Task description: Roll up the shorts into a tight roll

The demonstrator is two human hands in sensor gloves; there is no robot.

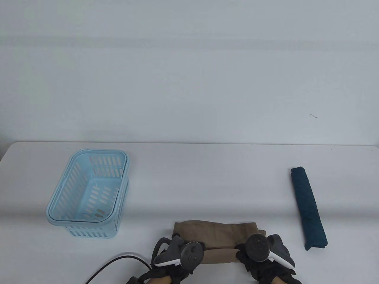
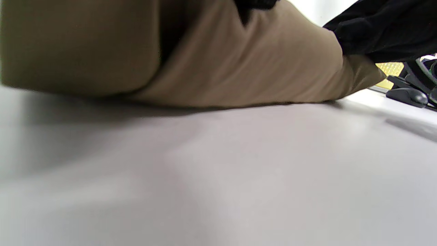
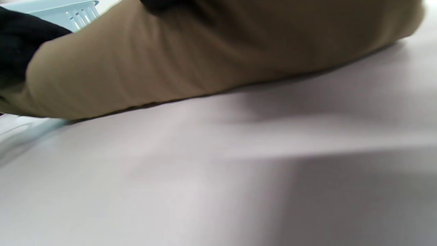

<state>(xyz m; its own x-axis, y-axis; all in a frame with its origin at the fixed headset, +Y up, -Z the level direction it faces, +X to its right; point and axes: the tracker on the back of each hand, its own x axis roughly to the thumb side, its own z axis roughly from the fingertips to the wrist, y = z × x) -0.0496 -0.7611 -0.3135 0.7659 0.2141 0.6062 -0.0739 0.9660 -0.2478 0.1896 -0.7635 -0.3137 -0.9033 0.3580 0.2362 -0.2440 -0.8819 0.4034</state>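
Presently the tan shorts [image 1: 217, 236] lie partly rolled at the table's [image 1: 207, 177] near edge, left hand [image 1: 177, 251] and right hand [image 1: 260, 248] pressing on the roll's two ends, presumably to keep it even and tight, though finger closure cannot be told beneath the trackers.

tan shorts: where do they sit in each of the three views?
Table view: tan shorts bottom centre, between left hand and right hand.
Left wrist view: across the top.
Right wrist view: across the top.
Shared landmark: the white table under them.
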